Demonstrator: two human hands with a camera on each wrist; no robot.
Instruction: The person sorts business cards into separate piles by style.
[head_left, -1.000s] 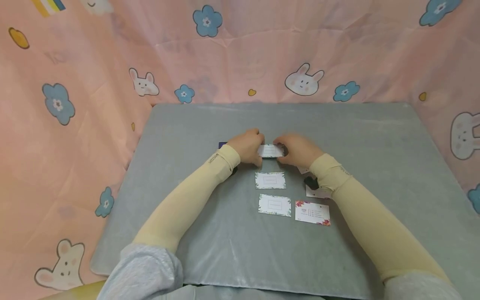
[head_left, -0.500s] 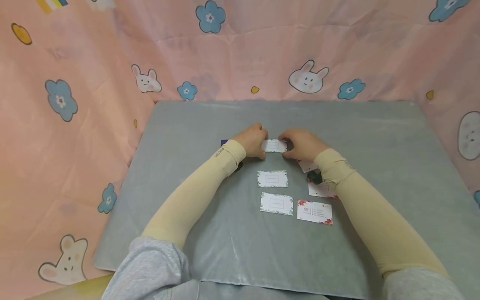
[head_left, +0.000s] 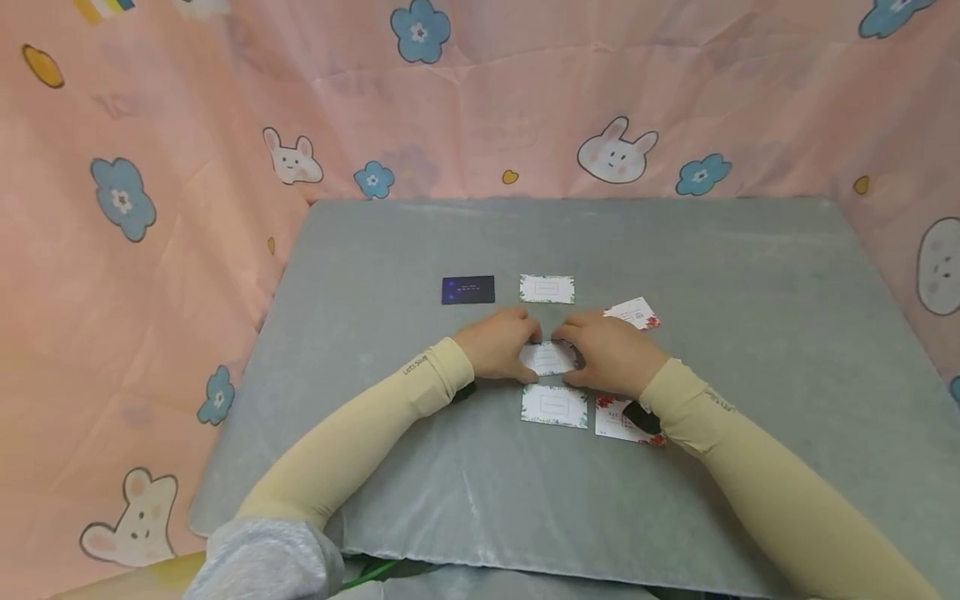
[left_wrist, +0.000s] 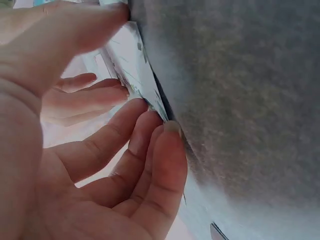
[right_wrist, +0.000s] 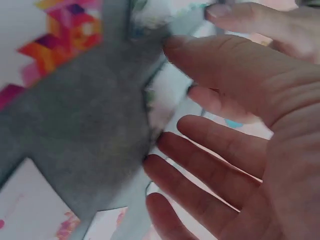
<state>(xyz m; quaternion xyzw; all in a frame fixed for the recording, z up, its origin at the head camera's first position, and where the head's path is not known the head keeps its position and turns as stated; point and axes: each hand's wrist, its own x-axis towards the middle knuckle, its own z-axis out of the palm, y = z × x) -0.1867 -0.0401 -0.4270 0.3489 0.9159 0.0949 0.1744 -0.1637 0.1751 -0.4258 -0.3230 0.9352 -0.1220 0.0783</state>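
Observation:
Both hands are at a white business card with a leafy green border (head_left: 548, 358), the middle one of a column. My left hand (head_left: 498, 346) holds its left end, thumb at the near edge and fingertips (left_wrist: 171, 128) at the far edge. From the right end my right hand (head_left: 618, 354) grips it the same way, thumb and curved fingers at opposite edges. A matching leafy card (head_left: 547, 288) lies beyond the hands, and another leafy card (head_left: 554, 406) lies just nearer.
A dark purple card (head_left: 468, 290) lies at the far left. Right of the column are a red-flowered card (head_left: 633, 312) and a nearer flowered card (head_left: 618, 419), both partly covered by the right hand or its wrist camera. The grey table (head_left: 375, 492) meets a pink printed curtain (head_left: 480, 108).
Both hands have let go of the farthest leafy card and come nearer to the middle one. The far card now lies straight, and the purple card is fully uncovered.

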